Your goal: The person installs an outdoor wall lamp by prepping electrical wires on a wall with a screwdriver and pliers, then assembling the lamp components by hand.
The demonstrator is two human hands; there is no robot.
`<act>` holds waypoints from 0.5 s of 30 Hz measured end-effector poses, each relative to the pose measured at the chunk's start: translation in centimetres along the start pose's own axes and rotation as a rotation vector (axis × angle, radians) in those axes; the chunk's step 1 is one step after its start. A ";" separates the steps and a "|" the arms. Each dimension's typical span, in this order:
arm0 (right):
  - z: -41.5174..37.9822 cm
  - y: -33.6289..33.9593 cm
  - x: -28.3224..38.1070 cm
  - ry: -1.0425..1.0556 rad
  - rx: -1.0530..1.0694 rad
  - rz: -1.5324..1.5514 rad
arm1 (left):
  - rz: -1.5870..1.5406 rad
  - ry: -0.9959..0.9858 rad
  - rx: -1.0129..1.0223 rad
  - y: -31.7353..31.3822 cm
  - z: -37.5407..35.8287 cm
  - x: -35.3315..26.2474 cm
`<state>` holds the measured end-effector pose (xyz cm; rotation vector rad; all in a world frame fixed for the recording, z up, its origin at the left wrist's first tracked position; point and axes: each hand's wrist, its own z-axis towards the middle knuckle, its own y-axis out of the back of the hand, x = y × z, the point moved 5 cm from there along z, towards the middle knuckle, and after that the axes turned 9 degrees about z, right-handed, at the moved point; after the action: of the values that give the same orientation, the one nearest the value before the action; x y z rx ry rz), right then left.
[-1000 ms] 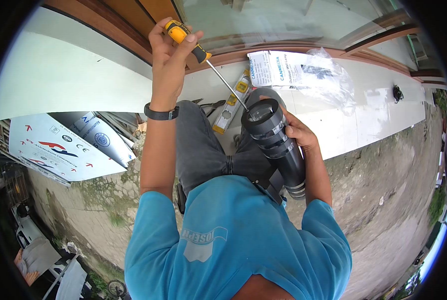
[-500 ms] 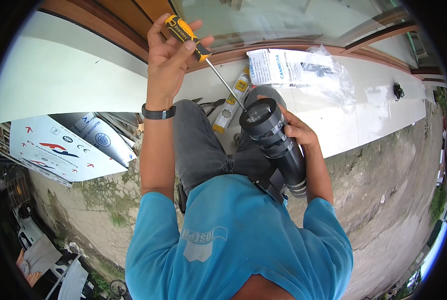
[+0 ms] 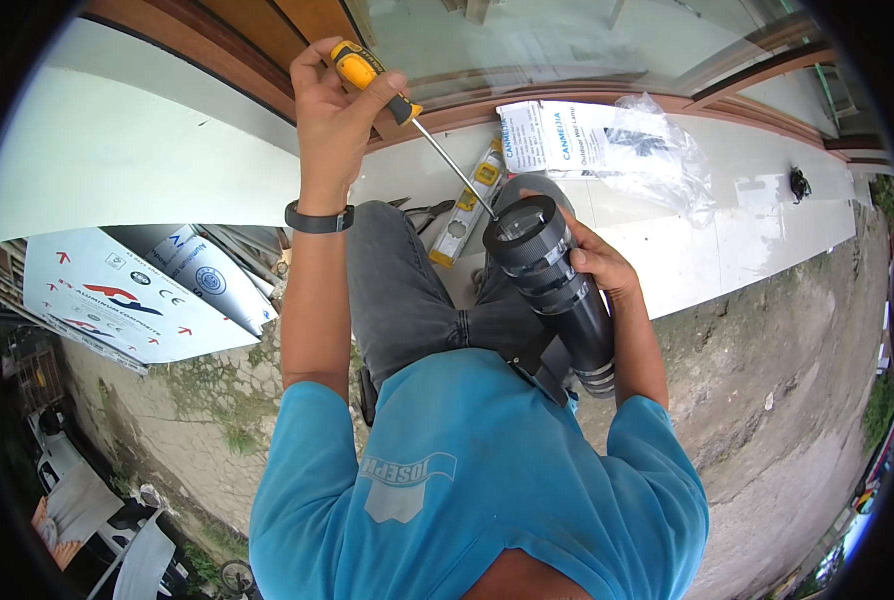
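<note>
My left hand (image 3: 335,115), with a dark band on the wrist, pinches the yellow and black handle of a screwdriver (image 3: 372,75). The shaft slants down to the right, and its tip meets the near-left rim of a black cylindrical lamp (image 3: 557,290). My right hand (image 3: 602,262) is wrapped round the lamp's upper part from the right, thumb on its side and other fingers partly hidden behind it. The lamp leans over my right thigh, its round glass end facing up.
Beyond my knees lie a yellow and white spirit level (image 3: 467,205), pliers (image 3: 429,212), and a printed lamp box (image 3: 552,135) beside clear plastic wrap (image 3: 672,165). Printed composite panels (image 3: 137,300) stand at left. A glass window (image 3: 567,50) is ahead.
My left hand's fingers, spread past the handle before, are now drawn in behind it. The screwdriver has turned slightly about its length. The lamp has shifted very little.
</note>
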<state>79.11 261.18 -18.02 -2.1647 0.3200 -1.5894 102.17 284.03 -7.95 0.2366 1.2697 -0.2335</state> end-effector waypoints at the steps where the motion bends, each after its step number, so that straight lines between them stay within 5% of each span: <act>1: 0.0 -0.1 0.0 0.001 0.003 -0.002 | 0.161 -0.028 -0.042 0.2 0.0 0.2; 4: 0.2 -0.3 0.2 0.001 -0.004 -0.019 | 0.297 -0.061 -0.166 0.3 -0.4 0.2; 7: 0.0 -0.1 0.0 -0.017 -0.029 -0.024 | -0.497 0.042 -0.018 -0.5 -0.3 -0.1; 10: 0.1 -0.4 0.1 -0.031 -0.010 0.001 | -0.336 0.057 0.061 -0.1 -0.6 -0.3; 15: 0.1 -0.4 0.0 0.007 -0.036 -0.026 | 0.158 0.103 -0.103 0.3 -0.3 0.5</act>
<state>79.19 261.51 -17.84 -2.1995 0.3260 -1.6174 102.12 284.36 -8.49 0.2622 1.3536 -0.0205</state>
